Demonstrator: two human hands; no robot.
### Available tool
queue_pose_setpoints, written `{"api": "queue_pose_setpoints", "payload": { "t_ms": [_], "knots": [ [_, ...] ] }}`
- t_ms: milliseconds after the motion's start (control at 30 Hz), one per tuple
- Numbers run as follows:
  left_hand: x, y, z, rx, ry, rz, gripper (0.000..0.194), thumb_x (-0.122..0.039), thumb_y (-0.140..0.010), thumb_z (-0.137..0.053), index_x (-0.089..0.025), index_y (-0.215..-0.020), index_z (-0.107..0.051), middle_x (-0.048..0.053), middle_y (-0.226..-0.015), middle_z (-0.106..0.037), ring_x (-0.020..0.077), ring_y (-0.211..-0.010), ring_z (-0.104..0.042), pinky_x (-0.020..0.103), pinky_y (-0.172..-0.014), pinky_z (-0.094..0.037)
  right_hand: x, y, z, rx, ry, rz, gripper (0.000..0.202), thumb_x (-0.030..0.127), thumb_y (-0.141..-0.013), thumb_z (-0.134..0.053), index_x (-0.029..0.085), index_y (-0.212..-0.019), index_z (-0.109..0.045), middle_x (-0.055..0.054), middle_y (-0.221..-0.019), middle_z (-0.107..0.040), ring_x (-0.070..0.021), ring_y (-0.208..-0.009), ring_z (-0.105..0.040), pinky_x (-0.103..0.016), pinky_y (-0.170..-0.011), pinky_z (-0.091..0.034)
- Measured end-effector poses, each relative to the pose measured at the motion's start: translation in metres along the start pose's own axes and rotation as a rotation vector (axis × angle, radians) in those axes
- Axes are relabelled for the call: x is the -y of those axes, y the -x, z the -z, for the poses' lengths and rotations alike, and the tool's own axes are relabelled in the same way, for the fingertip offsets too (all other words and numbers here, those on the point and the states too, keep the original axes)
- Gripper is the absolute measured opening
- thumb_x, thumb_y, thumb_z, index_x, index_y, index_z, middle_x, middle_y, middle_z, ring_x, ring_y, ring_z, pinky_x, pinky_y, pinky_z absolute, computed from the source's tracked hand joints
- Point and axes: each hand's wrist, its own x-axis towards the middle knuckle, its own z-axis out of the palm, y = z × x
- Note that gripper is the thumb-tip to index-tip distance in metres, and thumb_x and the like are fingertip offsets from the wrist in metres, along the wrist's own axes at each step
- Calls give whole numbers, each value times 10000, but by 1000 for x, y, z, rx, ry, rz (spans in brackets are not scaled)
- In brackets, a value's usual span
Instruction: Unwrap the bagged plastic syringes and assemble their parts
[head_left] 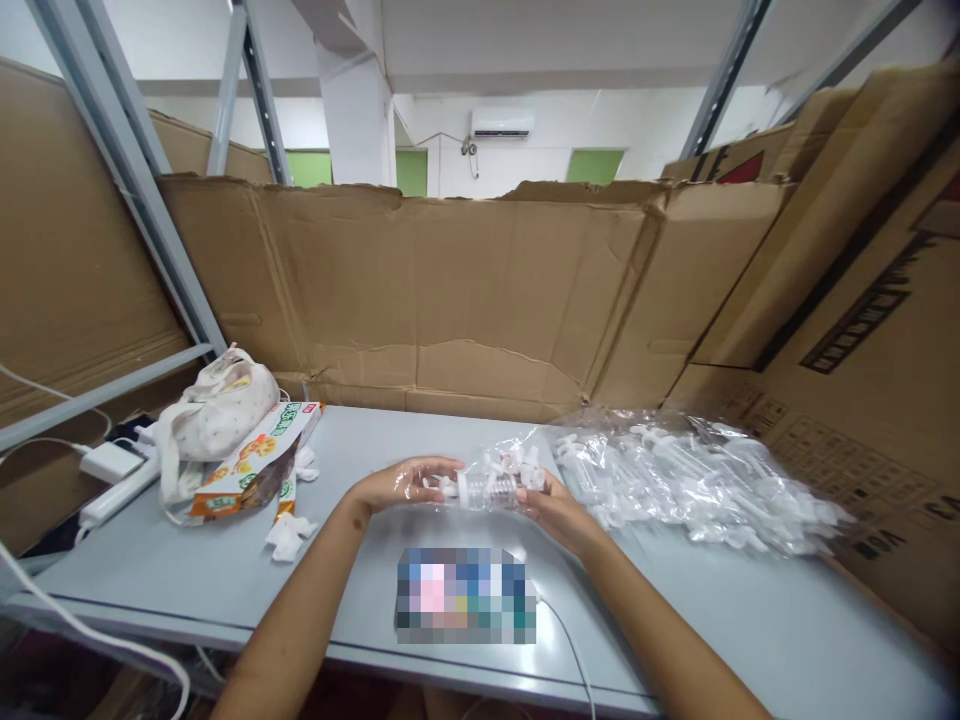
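Between my two hands is a clear plastic bag [517, 450] around a transparent ribbed cylinder [489, 490] with white plastic parts at its ends. My left hand [409, 482] is closed on the bag at the cylinder's left end, some film lying over its fingers. The right end is gripped by my right hand [553, 508], its thumb near the ribbed part. Just below the hands, a blurred-out flat device [465, 597] lies on the grey table [375, 640] with a white cable at its right side.
Clear bags of white plastic parts [690, 480] spread at the right. On the left are a white cloth bag [225, 410], a snack box [259, 460], crumpled tissues [289, 537] and a power strip [120, 495]. A cardboard wall [450, 290] stands behind the table.
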Motion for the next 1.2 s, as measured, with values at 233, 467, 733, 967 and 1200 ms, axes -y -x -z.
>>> {"api": "queue_pose_setpoints", "payload": {
  "t_ms": [233, 467, 733, 967, 1200],
  "knots": [
    [0, -9, -13, -23, -4, -35, 558, -325, -686, -737, -227, -1209, -571, 100, -1272, -543, 247, -1140, -504, 356, -932, -404, -5, -2, -5, 46, -23, -26, 431, 256, -636, -777, 223, -1027, -598, -51, -977, -704, -211, -866, -664, -330, -768, -499],
    [-12, 5, -1, -256, -125, 36, 455, -361, -702, -699, -192, -1118, -625, 64, -1020, -640, 135, -740, -579, 248, -643, -464, -1, -6, 5, -18, -104, -27, 460, 236, -633, -766, 249, -1057, -589, -33, -973, -689, -225, -882, -669, -366, -783, -504],
    [-28, 23, 15, -464, -162, -46, 375, -343, -722, -679, -198, -1066, -646, 59, -1016, -651, 108, -655, -556, 239, -606, -455, 7, -8, 11, -58, -142, -24, 451, 247, -680, -732, 269, -1106, -586, -31, -982, -679, -215, -938, -657, -384, -825, -516],
    [-24, 29, 31, -770, -73, -195, 390, -323, -698, -694, -194, -1063, -648, 52, -970, -641, 102, -653, -526, 237, -610, -438, 11, -11, 17, -198, -199, 49, 408, 231, -692, -726, 285, -1080, -613, -14, -1045, -678, -169, -829, -674, -364, -800, -560],
    [-4, 17, 43, -1120, -25, -185, 505, -366, -685, -656, -158, -1139, -579, 77, -1056, -604, 118, -681, -568, 239, -597, -441, 15, -15, 26, -397, -270, 220, 399, 235, -652, -757, 278, -1026, -624, 5, -1001, -690, -171, -827, -688, -381, -875, -553]
  ]
}}
